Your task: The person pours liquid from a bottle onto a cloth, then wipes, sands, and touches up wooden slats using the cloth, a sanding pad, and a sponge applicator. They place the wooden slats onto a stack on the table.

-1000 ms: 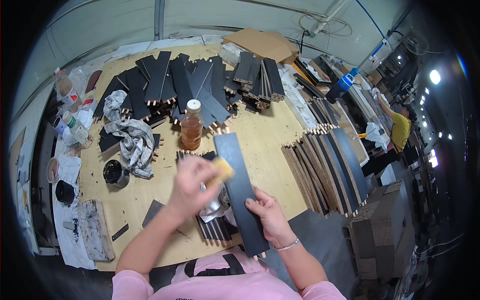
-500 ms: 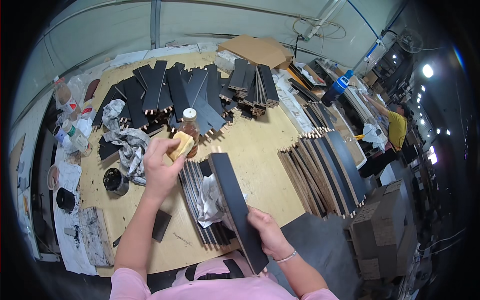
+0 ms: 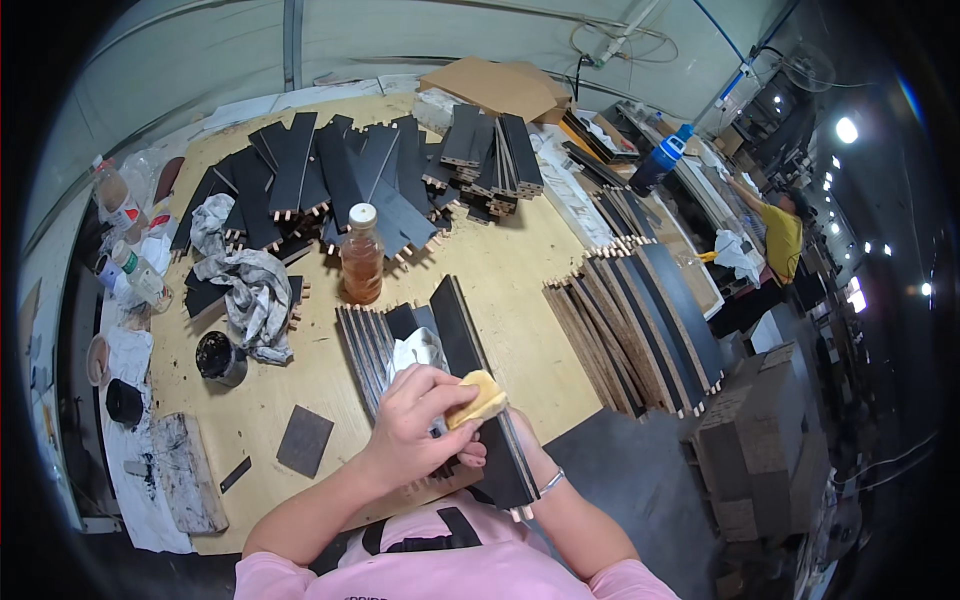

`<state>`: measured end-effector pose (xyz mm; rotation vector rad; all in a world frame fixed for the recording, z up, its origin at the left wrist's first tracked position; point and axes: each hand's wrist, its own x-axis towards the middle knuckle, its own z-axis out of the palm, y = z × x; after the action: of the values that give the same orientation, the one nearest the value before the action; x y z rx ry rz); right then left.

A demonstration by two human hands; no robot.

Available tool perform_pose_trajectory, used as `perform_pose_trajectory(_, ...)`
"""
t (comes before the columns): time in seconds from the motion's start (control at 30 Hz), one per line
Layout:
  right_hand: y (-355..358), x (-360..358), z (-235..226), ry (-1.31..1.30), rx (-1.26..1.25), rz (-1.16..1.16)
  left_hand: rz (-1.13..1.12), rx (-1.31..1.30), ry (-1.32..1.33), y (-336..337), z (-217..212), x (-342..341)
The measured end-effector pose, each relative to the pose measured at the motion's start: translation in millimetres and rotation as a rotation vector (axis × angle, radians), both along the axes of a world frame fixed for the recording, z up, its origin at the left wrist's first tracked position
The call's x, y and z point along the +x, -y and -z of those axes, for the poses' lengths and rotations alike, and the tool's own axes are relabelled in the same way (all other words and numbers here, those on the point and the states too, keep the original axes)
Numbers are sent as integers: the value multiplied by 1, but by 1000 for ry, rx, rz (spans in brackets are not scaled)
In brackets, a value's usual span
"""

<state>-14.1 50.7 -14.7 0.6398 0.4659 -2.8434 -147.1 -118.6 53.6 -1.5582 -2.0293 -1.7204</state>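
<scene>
My left hand [image 3: 410,425] pinches a yellow sponge [image 3: 480,398] against the long edge of a black board [image 3: 458,325]. Tilted on its long side, the board is gripped by my right hand [image 3: 530,445], whose palm is mostly behind it while some fingertips show under the near side. Wooden pegs stick out of the board's lower end. Just left of it stands a row of similar boards [image 3: 362,340] on edge, with a crumpled white wad of paper or cloth [image 3: 418,350] on top, partly covered by my left hand. A bottle of amber liquid [image 3: 362,268] stands beyond that row.
Black pegged boards [image 3: 345,165] lie heaped at the back of the table [image 3: 540,290]. More boards [image 3: 630,330] stand in a row at the right edge. A dark open jar [image 3: 221,360] and a stained rag [image 3: 258,305] lie left. A person [image 3: 783,240] works far right.
My left hand has brought the sponge from near the bottle down to the board's edge. The board has turned edge-up, and my right hand's fingers have come round beneath it.
</scene>
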Motion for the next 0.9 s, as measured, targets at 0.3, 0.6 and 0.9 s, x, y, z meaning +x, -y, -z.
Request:
perform_pose_trajectory(0.3,22,9,-30,174,226,-54,93,76,-184,6,-12,6)
perform_pose_trajectory(0.6,26,38,-22,66,126,-190,95,-26,-153,18,-17,2)
perform_pose_trajectory(0.9,27,47,-57,17,146,-319,-176,229,740,49,42,-134)
